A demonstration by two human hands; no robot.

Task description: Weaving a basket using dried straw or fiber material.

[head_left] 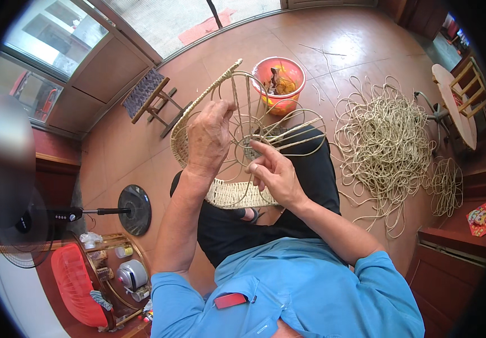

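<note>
A half-woven basket point(237, 194) of pale twisted cord on a wire frame rests on my lap, tilted, with its open wire loops toward the far side. My left hand point(212, 132) is raised over the frame, fingers closed in a pinch beside a cord-wrapped wire. Whatever lies between those fingertips is hidden. Lower and to the right, my right hand point(276, 172) has its index finger stretched toward the round woven centre point(251, 147). Its thumb and other fingers are curled together by a thin wire or strand; I cannot make out what they grip.
A large heap of loose cord point(386, 146) lies on the floor to the right, with a smaller coil point(445, 186) beside it. Ahead stands a red bucket point(285, 107). Leftward are a woven-top stool point(144, 93), a fan base point(135, 209) and a rack with a red seat point(77, 284).
</note>
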